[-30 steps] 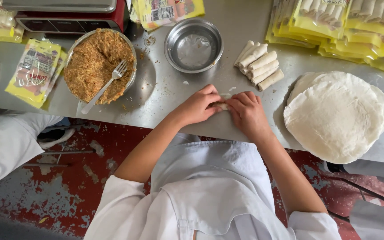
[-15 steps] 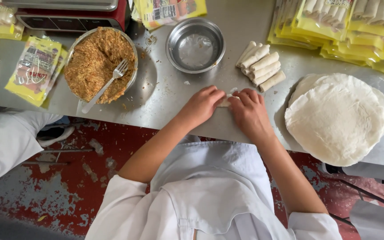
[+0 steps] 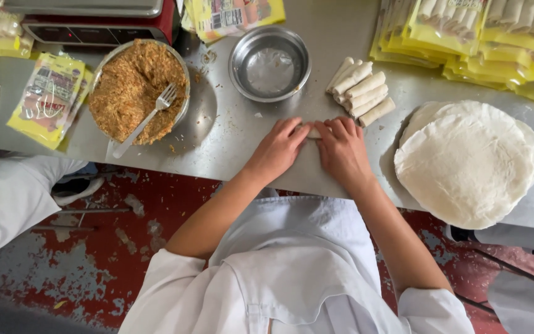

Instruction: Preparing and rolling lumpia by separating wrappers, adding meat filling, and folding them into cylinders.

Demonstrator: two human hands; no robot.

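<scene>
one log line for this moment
left hand + right hand: pressing small roll on steel table | finished rolls beside | wrapper stack right

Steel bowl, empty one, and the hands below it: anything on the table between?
Head view: only a few small crumbs on the bare steel table between the empty round steel bowl and the left hand and right hand.

Even, fairly bright overhead light, no hard shadows. Steel table (image 3: 230, 148) shows a soft sheen, brightest just right of the filling bowl (image 3: 137, 89); the empty steel bowl (image 3: 269, 63) further right carries pale glare inside. Focus sharp around the filling bowl. Slight wide-angle stretch toward frame edges. Floor below the table dimmer.
</scene>
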